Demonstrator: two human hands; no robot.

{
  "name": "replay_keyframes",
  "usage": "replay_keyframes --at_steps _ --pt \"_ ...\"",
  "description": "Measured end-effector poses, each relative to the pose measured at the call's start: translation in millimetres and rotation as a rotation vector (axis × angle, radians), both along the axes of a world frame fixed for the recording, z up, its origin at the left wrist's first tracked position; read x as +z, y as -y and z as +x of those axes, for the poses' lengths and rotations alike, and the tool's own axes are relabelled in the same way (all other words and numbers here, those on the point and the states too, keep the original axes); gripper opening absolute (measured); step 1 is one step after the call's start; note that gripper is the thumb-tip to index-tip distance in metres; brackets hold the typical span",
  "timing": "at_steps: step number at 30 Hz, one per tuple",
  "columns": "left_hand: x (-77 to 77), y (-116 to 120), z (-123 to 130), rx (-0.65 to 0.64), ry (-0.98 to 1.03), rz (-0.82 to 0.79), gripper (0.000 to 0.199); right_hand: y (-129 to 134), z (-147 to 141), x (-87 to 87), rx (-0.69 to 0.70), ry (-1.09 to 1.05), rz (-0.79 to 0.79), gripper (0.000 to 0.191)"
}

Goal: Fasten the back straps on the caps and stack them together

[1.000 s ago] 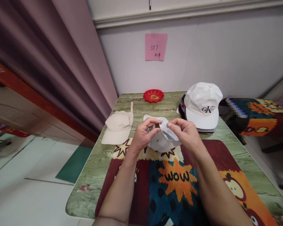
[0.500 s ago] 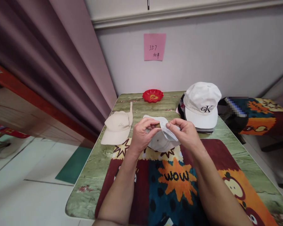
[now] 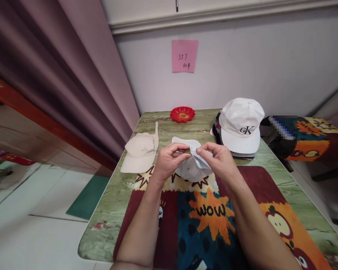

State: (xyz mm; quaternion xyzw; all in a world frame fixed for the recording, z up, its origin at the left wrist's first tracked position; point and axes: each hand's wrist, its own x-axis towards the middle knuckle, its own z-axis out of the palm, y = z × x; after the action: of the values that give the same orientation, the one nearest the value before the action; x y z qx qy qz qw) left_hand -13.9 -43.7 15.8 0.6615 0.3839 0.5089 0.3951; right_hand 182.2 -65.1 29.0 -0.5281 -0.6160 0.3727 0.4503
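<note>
A pale grey baseball cap (image 3: pixel 189 170) rests on the printed mat, its brim pointing away from me. My left hand (image 3: pixel 171 159) pinches at the cap's back edge with thumb and forefinger; a small brownish piece, perhaps a buckle, shows at the fingertips. My right hand (image 3: pixel 218 159) is closed on the whitish back strap (image 3: pixel 196 153) of the same cap, just beside the left fingertips. Fingers partly hide how the strap ends meet. To the left lies a beige baseball cap (image 3: pixel 141 148) with its loose strap end sticking up.
A white cap (image 3: pixel 240 123) with a CK logo tops a stack of caps at the right. The red scalloped dish (image 3: pixel 182 114) stands near the wall. Under my arms spreads a colourful mat (image 3: pixel 205 225) on the green wood-pattern table (image 3: pixel 101 225). A purple curtain (image 3: pixel 101 75) hangs at left.
Both hands have shifted slightly; the right fingertips have come a little closer to the left ones. The strap between them looks more bunched. The other caps have not moved.
</note>
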Motion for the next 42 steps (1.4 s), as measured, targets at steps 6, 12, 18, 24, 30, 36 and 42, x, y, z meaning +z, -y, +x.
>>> replay_keyframes --at_steps 6,12,18,24,30,36,42 --pt "0.3 0.2 -2.7 0.008 -0.057 0.066 0.027 0.5 -0.2 1.9 0.015 -0.024 -0.012 0.035" --pt "2.0 1.2 -3.2 -0.004 -0.1 0.087 0.025 0.0 -1.1 1.2 0.03 -0.005 -0.04 0.037" --pt "2.4 1.2 -4.9 -0.02 -0.135 0.113 0.023 -0.8 -0.1 -0.1 0.062 0.019 -0.062 0.038" --pt "8.6 3.1 -5.9 -0.07 -0.186 0.16 0.02 -0.6 5.1 1.5 0.124 0.05 -0.073 0.039" --pt "14.8 5.4 -7.1 -0.124 -0.249 0.18 0.018 0.7 9.5 5.2 0.178 0.05 -0.088 0.036" --pt "17.4 6.3 -8.7 -0.144 -0.279 0.183 0.016 1.0 7.5 5.3 0.182 0.054 -0.109 0.036" --pt "16.8 7.2 -8.0 -0.157 -0.283 0.186 0.016 1.4 5.6 4.6 0.212 -0.065 -0.165 0.037"
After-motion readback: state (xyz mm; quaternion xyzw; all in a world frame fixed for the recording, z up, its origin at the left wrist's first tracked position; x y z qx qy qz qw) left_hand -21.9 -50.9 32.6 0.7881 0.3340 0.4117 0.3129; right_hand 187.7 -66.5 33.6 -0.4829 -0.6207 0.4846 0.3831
